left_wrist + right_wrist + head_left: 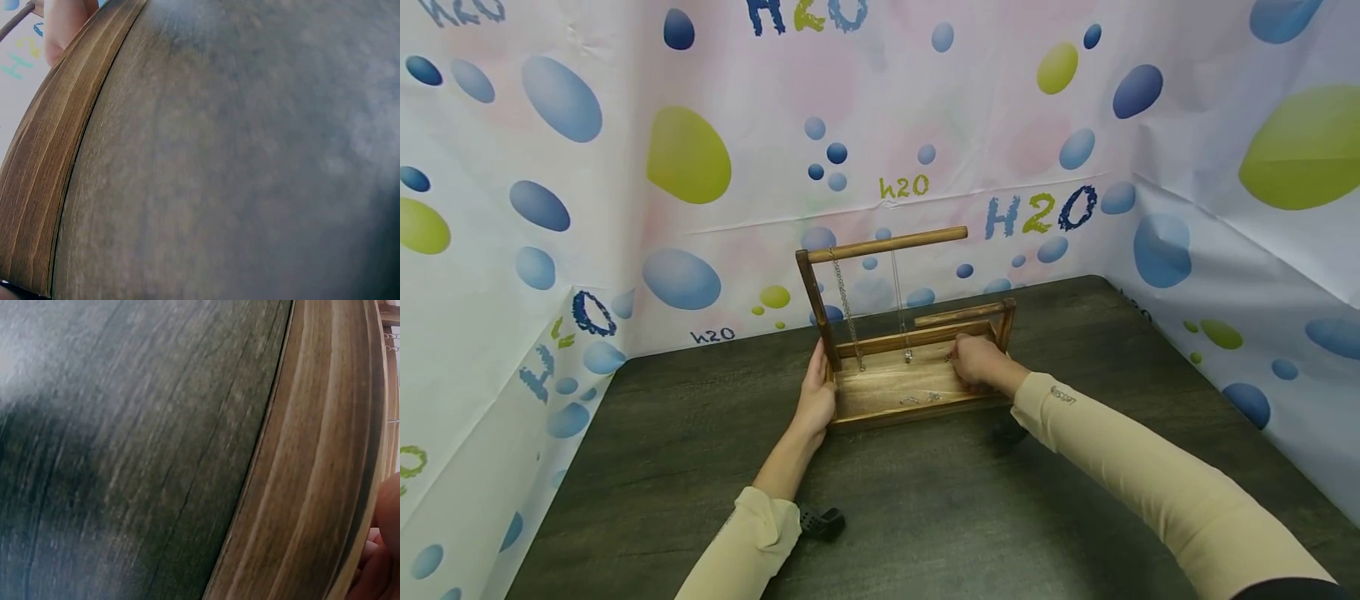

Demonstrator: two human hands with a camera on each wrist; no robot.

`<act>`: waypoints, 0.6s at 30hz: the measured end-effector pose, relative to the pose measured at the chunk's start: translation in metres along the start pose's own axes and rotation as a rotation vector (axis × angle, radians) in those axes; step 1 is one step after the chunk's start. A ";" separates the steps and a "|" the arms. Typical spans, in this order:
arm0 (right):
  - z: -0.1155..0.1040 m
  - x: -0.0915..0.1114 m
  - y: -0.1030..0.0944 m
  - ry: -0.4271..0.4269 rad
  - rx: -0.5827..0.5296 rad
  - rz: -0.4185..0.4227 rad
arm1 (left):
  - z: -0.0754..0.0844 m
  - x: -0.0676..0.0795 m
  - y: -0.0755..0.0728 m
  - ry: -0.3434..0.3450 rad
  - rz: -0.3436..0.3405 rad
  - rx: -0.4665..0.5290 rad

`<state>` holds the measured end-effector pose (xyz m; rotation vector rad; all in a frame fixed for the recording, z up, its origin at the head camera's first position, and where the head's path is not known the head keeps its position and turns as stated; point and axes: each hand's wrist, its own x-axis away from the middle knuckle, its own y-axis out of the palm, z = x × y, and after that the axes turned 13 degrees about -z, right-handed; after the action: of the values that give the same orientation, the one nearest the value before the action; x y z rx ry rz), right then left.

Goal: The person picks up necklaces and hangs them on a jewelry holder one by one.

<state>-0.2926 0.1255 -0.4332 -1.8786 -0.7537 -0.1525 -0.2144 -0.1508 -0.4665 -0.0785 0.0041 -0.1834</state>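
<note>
A wooden jewelry stand (887, 383) with a shallow tray base stands on the dark table. My left hand (815, 402) holds the tray's left end, its fingers along the outside near the tall post. From the long upper bar (887, 243) hang a thicker chain necklace (842, 292) and a thin necklace with a pendant (908, 355). My right hand (981, 362) reaches over the tray's right end, fingers curled, pinching a small piece of jewelry whose kind I cannot tell. Near the tray's front edge lie small silvery pieces (910, 400).
A shorter, lower bar (958, 315) juts leftward from the right post, just above my right hand. Behind the dark table (700, 467) rises a backdrop (760, 150) printed with blue and green spots, with side walls left and right.
</note>
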 end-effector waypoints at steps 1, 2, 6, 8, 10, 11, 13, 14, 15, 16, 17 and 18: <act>0.000 0.000 0.000 0.003 -0.001 -0.001 | 0.000 0.000 0.000 0.001 -0.001 -0.001; -0.001 0.000 0.000 0.006 -0.001 -0.005 | 0.000 0.001 0.000 0.001 -0.002 -0.003; -0.001 -0.002 -0.001 0.030 0.009 -0.025 | 0.001 0.001 0.000 0.006 -0.007 -0.005; -0.001 -0.005 -0.001 0.042 0.021 -0.034 | 0.001 0.001 0.000 0.007 -0.008 -0.004; -0.001 -0.006 -0.002 0.047 0.037 -0.043 | 0.001 0.000 0.000 0.007 -0.008 -0.003; -0.001 -0.006 -0.002 0.048 0.041 -0.046 | 0.001 0.001 0.000 0.006 -0.008 -0.003; -0.001 -0.006 -0.002 0.046 0.054 -0.051 | 0.001 0.001 0.000 0.004 -0.006 -0.004; -0.001 -0.006 -0.002 0.039 0.062 -0.052 | 0.001 0.001 0.000 0.003 -0.005 -0.004; -0.001 -0.005 -0.002 0.026 0.072 -0.051 | 0.001 0.001 0.000 0.003 -0.004 -0.004; -0.001 -0.004 -0.002 0.014 0.081 -0.047 | 0.001 0.001 0.000 0.004 -0.003 -0.004; -0.001 -0.003 -0.002 0.003 0.082 -0.040 | 0.001 0.001 0.000 0.004 -0.003 -0.003; -0.001 -0.003 -0.003 -0.008 0.085 -0.030 | 0.001 0.000 0.000 0.006 -0.004 -0.003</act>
<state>-0.2957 0.1237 -0.4316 -1.7888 -0.7827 -0.1299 -0.2140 -0.1513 -0.4659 -0.0809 0.0104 -0.1873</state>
